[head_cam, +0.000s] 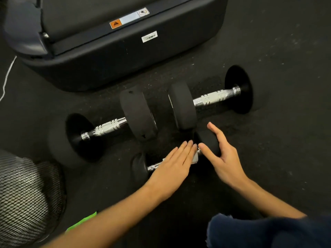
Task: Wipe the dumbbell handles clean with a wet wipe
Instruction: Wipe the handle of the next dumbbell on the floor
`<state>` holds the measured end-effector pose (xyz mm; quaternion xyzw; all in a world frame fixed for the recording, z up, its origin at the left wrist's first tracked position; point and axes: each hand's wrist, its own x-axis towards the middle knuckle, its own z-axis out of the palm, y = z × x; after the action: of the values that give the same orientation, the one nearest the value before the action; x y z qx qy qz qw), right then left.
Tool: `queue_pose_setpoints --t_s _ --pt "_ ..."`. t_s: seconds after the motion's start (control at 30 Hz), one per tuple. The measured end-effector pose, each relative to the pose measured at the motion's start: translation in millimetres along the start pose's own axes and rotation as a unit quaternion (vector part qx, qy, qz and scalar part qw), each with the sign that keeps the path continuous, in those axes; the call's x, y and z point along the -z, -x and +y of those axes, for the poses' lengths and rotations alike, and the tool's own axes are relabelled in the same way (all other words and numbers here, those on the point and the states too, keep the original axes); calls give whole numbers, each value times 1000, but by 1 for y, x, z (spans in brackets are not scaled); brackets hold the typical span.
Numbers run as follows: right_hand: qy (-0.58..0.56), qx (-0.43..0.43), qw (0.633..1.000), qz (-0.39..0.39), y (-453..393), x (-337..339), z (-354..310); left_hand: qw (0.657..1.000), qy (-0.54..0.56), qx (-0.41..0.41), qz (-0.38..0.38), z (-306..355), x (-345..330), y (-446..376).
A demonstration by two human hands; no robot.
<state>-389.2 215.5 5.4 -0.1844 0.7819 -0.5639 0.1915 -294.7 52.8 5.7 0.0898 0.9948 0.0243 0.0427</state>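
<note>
Here the left hand (pixel 176 162) lies flat, fingers straight and together, pressing a small white wipe (pixel 195 158) onto the chrome handle (pixel 155 166) of the small dumbbell (pixel 141 167); it presses with the palm and grips nothing. Only a folded corner of the wipe shows past the fingertips. The right hand (pixel 223 154) is open and cupped, thumb spread, resting against the round black head (pixel 208 142) at the far end of that dumbbell without closing on it.

The small dumbbell lies on a speckled black rubber floor (pixel 277 158), nearest the person. Behind it two larger dumbbells lie end to end, their matte black heads almost touching in the middle. The left one (pixel 111 125) and the right one (pixel 215 98) both have shiny knurled steel handles with grooved rings.

Beyond them sits a dark, smooth, rounded machine base (pixel 125 51) bearing an orange warning sticker and a white label. A thin white cord (pixel 7 76) runs down the far left. At lower left is the wire mesh of a fan (pixel 26 194), with a bright green scrap (pixel 82 222) just beside it. Dark blue fabric (pixel 259 231) fills the lower right corner.
</note>
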Motion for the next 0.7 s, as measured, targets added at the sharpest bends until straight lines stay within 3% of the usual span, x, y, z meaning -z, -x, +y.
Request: queue_pose_setpoints --t_s 0.07,0.17,0.33,0.53,0.6,0.7 --pt "-12 -9 1000 0 2 -1 0 995 -27 -61 -74 -8 22 2" --pt "-42 -31 999 -6 2 1 -1 991 -4 -48 -124 -8 37 -7" --pt "-69 -57 996 -13 -5 2 3 988 93 116 46 17 -7 -11" --pt "-77 -65 995 -18 -5 4 7 892 220 319 231 76 -19 -12" --pt "-72 -63 995 -20 -1 4 6 873 244 342 249 89 -19 -18" --pt "-81 -60 995 -10 1 1 6 902 193 324 209 70 -22 -28"
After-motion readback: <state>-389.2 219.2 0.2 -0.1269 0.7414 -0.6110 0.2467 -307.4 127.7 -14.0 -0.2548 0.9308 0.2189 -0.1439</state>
